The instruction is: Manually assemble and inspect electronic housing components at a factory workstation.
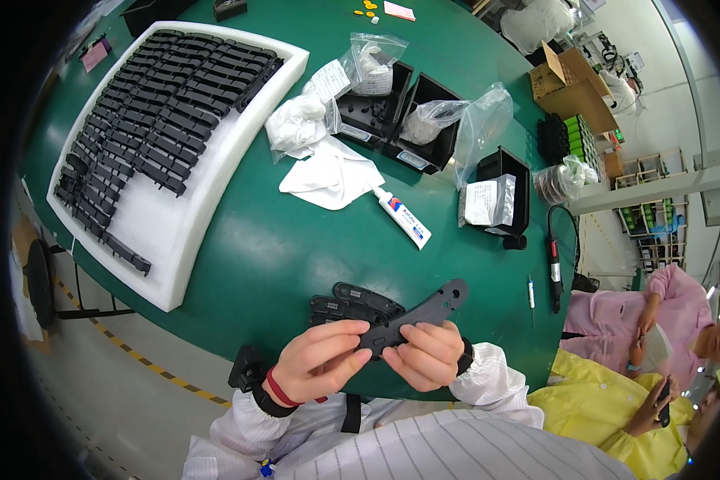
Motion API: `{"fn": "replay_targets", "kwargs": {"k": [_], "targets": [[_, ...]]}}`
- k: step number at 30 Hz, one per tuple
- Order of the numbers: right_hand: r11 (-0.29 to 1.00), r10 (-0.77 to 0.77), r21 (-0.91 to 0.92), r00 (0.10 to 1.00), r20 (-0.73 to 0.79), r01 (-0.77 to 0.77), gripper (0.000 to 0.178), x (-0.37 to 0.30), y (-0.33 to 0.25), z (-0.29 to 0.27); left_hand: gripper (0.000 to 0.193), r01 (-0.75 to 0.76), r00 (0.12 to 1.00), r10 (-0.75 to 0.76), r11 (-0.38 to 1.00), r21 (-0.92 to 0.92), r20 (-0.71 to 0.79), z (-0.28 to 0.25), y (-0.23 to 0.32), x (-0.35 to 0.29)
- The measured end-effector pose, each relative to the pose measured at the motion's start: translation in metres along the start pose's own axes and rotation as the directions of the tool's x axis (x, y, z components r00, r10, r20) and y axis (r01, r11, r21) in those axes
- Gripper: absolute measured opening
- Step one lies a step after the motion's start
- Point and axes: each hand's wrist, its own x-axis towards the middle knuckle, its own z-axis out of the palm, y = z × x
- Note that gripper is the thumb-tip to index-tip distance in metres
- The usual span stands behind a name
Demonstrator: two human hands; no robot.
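Bare left hand and bare right hand, no gloves. White sleeves with fine pinstripes, gathered into elastic cuffs at the wrists. Red band and black strap round the left wrist, at seven o'clock from the hand. Dark watch-like band on the right wrist, at three o'clock.

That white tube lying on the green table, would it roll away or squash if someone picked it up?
The tube looks soft-walled, so it would probably dent under a firm squeeze. It lies flat on the table; its round body might roll a little if nudged sideways. It seems small and likely light.
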Motion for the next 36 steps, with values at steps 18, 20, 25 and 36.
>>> {"fn": "replay_targets", "kwargs": {"k": [18, 20, 25, 36], "targets": [[0.94, 0.282, 0.142, 0.94, 0.194, -0.311, 0.03, 0.014, 0.009, 0.008, 0.029, 0.241, 0.967, -0.233, 0.968, 0.065, -0.107, 0.007, -0.007, 0.004], [0.826, 0.498, 0.132, 0.819, 0.283, -0.548, 0.019, 0.026, 0.021, 0.019, 0.032, 0.481, 0.873, -0.47, 0.873, 0.082, -0.127, 0.006, -0.007, 0.009], [0.436, 0.714, 0.059, 0.385, 0.585, -0.898, 0.016, 0.011, 0.054, 0.045, 0.039, 0.734, 0.655, -0.736, 0.674, -0.083, -0.172, -0.001, -0.02, 0.001], [0.38, 0.686, 0.017, 0.294, 0.665, -0.925, 0.017, -0.009, 0.064, 0.074, 0.038, 0.782, 0.608, -0.773, 0.623, -0.034, -0.184, -0.012, -0.03, -0.009]]}}
